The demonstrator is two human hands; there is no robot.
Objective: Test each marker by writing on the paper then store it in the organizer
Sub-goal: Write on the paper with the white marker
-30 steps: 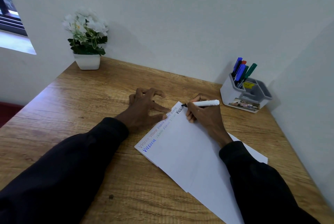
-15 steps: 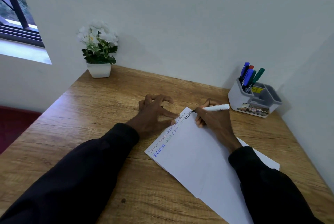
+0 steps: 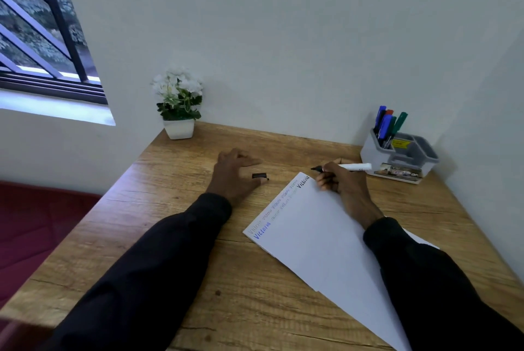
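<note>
My right hand (image 3: 338,180) grips a white marker (image 3: 353,166) with a black tip, lifted just off the far corner of the white paper (image 3: 317,237). Lines of the word "Victoria" in several colours run along the paper's left edge. My left hand (image 3: 234,173) lies on the wooden desk to the left of the paper, fingers spread and reaching over a small black marker cap (image 3: 259,176). The grey organizer (image 3: 399,156) stands at the back right with several capped markers (image 3: 387,125) upright in its rear compartment.
A white pot of white flowers (image 3: 178,107) stands at the desk's back left corner. White walls close the desk at the back and right. A window (image 3: 34,24) and a red surface (image 3: 31,226) lie to the left.
My left hand slid left off the paper's edge, and the black cap now shows by it. My right hand lifted the marker tip off the paper. The camera tilted up.
</note>
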